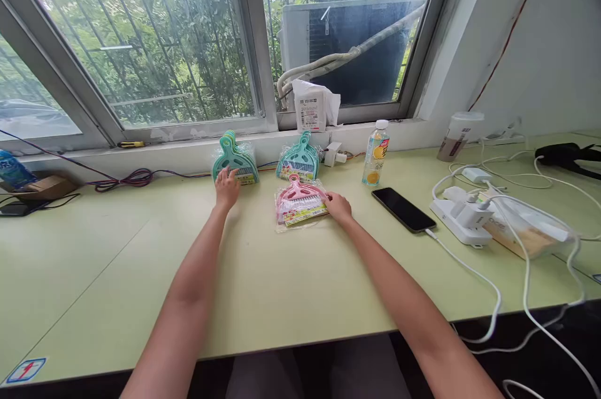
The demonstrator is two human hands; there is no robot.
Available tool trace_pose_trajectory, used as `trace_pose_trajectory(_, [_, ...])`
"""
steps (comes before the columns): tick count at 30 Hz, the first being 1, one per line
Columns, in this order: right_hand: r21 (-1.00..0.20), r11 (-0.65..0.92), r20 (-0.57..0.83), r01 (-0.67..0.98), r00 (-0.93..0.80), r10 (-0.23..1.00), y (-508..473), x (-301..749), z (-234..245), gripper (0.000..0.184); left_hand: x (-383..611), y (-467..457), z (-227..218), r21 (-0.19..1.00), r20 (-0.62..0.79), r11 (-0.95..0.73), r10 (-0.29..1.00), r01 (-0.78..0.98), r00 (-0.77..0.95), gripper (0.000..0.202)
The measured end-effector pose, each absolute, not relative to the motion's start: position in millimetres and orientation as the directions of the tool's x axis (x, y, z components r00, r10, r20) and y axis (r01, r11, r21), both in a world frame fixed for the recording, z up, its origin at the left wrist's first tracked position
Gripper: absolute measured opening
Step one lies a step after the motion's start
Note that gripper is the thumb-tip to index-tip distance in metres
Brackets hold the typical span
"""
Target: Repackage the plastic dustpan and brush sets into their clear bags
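Against the wall below the window stands a stack of green mini dustpan-and-brush sets (228,158) in clear wrap. My left hand (227,188) rests its spread fingers on the front of that stack. A second group of green dustpan-and-brush sets (298,158) leans on the wall further right. In front of it, a pink dustpan-and-brush set (298,200) lies in clear plastic on the table, its handle pointing to the wall. My right hand (339,207) grips the right edge of the pink set, with thumb and fingers closed on it.
Right of the sets are a drink bottle (376,153), a black phone (404,209) and a white power strip (460,222) with tangled cables. A lidded cup (454,143) stands behind. Dark cables (124,181) and a cardboard box (49,186) lie left. A white package (311,109) sits on the sill.
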State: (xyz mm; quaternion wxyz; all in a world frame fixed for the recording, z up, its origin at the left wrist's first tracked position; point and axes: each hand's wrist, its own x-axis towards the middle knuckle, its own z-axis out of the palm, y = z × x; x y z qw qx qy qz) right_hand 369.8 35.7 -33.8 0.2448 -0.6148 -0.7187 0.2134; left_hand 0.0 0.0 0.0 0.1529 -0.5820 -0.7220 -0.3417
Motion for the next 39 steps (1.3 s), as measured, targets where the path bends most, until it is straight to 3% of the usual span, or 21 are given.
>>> trace_pose_trajectory(3, [-0.644, 0.151, 0.091, 0.75, -0.121, 0.989, 38.4, 371.9, -35.9, 0.032, 38.5, -6.9, -7.6, 0.621, 0.574, -0.022, 0.692, 0.783, -0.436, 0.036])
trace_pose_trajectory(5, [-0.671, 0.152, 0.1, 0.725, -0.115, 0.988, 38.2, 372.1, -36.6, 0.033, 71.8, -13.3, -16.9, 0.901, 0.308, -0.038, 0.757, 0.432, -0.577, 0.036])
trace_pose_trajectory(6, [-0.689, 0.151, 0.109, 0.709, -0.104, 0.989, 37.3, 371.3, -36.5, 0.034, 88.3, -17.0, -21.0, 0.976, 0.133, -0.005, 0.806, 0.218, -0.577, 0.038])
trace_pose_trajectory(8, [-0.725, 0.15, 0.139, 0.672, -0.071, 0.988, 34.2, 367.6, -35.2, 0.036, 116.2, -25.9, -25.9, 0.994, 0.034, 0.023, 0.86, 0.106, -0.508, 0.04])
trace_pose_trajectory(10, [-0.755, 0.165, 0.175, 0.635, -0.048, 0.983, 28.9, 361.1, -32.9, 0.037, 134.0, -37.3, -25.4, 0.996, -0.059, 0.033, 0.948, -0.088, -0.311, 0.045])
trace_pose_trajectory(13, [-0.783, 0.22, 0.229, 0.582, -0.06, 0.972, 16.0, 348.9, -29.9, 0.037, 141.7, -56.6, -21.2, 0.961, -0.048, 0.029, 0.997, -0.275, -0.06, 0.05])
trace_pose_trajectory(16, [-0.753, 0.33, 0.327, 0.57, -0.111, 0.938, -3.0, 339.3, -28.7, 0.042, 135.9, -71.2, -20.6, 0.933, -0.053, 0.001, 0.989, -0.36, -0.136, 0.052])
trace_pose_trajectory(19, [-0.613, 0.475, 0.536, 0.631, -0.109, 0.837, -21.5, 335.6, -26.3, 0.045, 130.4, -75.8, -22.6, 0.915, -0.09, -0.018, 0.965, -0.404, -0.247, 0.054])
trace_pose_trajectory(22, [-0.504, 0.602, 0.664, 0.619, -0.168, 0.729, -29.5, 335.0, -22.9, 0.036, 134.2, -73.7, -23.0, 0.896, -0.13, -0.052, 0.92, -0.44, -0.371, 0.053])
trace_pose_trajectory(26, [-0.654, 0.653, 0.574, 0.381, -0.313, 0.757, -22.3, 331.5, -25.9, 0.029, 147.0, -74.3, -20.7, 0.868, -0.058, -0.167, 0.901, -0.468, -0.429, 0.054])
trace_pose_trajectory(29, [-0.832, 0.515, 0.414, 0.206, -0.386, 0.824, -14.3, 326.5, -32.6, 0.028, 153.9, -80.2, -17.3, 0.853, 0.023, -0.208, 0.931, -0.478, -0.365, 0.059])
trace_pose_trajectory(32, [-0.96, 0.279, 0.247, 0.016, -0.422, 0.872, -10.4, 322.5, -36.3, 0.031, 157.7, -85.8, -13.2, 0.857, 0.056, -0.185, 0.961, -0.481, -0.271, 0.06])
trace_pose_trajectory(35, [-0.978, 0.073, 0.143, -0.194, -0.376, 0.916, -9.4, 321.5, -35.0, 0.03, 158.5, -88.5, -9.8, 0.859, 0.069, -0.16, 0.977, -0.486, -0.2, 0.057])
trace_pose_trajectory(39, [-0.917, 0.003, 0.122, -0.399, -0.273, 0.954, -6.7, 324.5, -31.6, 0.028, 153.8, -90.2, -8.0, 0.864, 0.121, -0.17, 0.984, -0.475, -0.131, 0.058])
